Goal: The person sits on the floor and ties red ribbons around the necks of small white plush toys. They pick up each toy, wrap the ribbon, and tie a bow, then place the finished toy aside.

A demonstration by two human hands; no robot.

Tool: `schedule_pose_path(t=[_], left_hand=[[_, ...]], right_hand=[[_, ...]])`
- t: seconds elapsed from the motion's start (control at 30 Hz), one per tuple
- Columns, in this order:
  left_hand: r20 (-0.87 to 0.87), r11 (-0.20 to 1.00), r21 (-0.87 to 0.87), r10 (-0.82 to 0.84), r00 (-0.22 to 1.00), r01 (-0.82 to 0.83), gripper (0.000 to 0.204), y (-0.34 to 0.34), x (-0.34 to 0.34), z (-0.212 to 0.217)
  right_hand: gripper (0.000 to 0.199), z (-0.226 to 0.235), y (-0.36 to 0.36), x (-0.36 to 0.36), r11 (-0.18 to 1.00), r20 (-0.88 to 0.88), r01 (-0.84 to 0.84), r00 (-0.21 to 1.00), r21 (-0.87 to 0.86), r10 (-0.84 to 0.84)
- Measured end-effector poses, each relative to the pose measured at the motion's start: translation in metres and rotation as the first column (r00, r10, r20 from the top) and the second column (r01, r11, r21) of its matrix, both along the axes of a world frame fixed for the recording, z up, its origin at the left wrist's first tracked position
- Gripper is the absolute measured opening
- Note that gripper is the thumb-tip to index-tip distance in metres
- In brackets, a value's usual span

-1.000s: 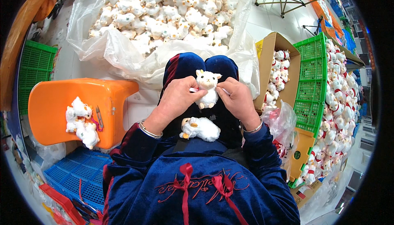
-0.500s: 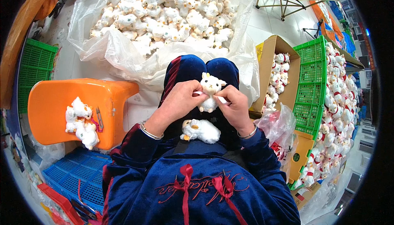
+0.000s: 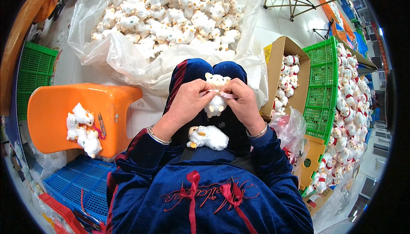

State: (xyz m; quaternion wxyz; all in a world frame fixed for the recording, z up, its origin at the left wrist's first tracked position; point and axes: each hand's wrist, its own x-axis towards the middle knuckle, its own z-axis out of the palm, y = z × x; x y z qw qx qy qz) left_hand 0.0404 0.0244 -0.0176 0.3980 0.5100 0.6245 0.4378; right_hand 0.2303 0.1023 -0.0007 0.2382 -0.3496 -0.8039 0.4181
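Between my knees stands a small white plush animal (image 3: 216,106), upright with its belly toward me and its head tipped back. A pale ribbon (image 3: 227,94) lies across its neck. My left hand (image 3: 188,102) is closed in a pinch on one end of the ribbon beside the neck. On the other side, my right hand (image 3: 242,101) pinches the opposite end. Fingers hide part of the plush's head and sides. Closer to me, a second white plush animal (image 3: 209,137) lies on its side in my lap, touched by neither hand.
A clear plastic sheet (image 3: 124,61) holds a heap of white plush animals ahead. At left, an orange stool (image 3: 47,119) carries several plush animals and small snips (image 3: 101,125). A cardboard box (image 3: 273,72) and green crate (image 3: 318,84) stand right, near plush animals with red neck ribbons.
The ribbon ends have come up and inward, now meeting across the plush's neck. Its head has tipped back, and my right hand has risen slightly.
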Motion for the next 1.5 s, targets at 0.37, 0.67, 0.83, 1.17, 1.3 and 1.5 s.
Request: schedule_pose_path(t=[0.37,0.67,0.83,1.17,1.3,1.5], left_hand=[[0.257,0.988,-0.152,0.004,0.966,0.037,0.028,0.014,-0.002,-0.003],[0.307,0.973,0.059,-0.231,0.923,0.224,0.018,0.012,-0.010,0.001],[0.176,0.992,0.122,0.019,0.984,-0.041,0.011,0.009,0.014,-0.013],[0.083,0.997,0.070,0.037,0.996,-0.043,0.014,0.009,0.014,-0.015],[0.143,0.994,0.095,0.046,0.989,-0.060,0.013,0.007,0.014,-0.012],[0.178,0.994,0.106,0.022,0.984,-0.041,0.014,0.006,0.012,-0.015]], right_hand=[[0.015,0.005,0.007,-0.007,0.989,-0.096,-0.146,0.985,-0.024,0.144],[0.009,0.005,0.016,-0.018,0.990,-0.106,-0.115,0.989,-0.082,0.106],[0.012,0.006,0.016,-0.020,0.964,-0.211,-0.111,0.976,-0.240,0.060],[0.012,0.010,0.022,-0.020,0.996,0.065,-0.003,0.998,-0.088,0.009],[0.010,-0.003,0.021,-0.022,0.886,-0.289,0.065,0.932,-0.460,-0.218],[0.011,0.013,0.021,-0.019,0.966,-0.116,0.017,0.992,-0.256,-0.048]])
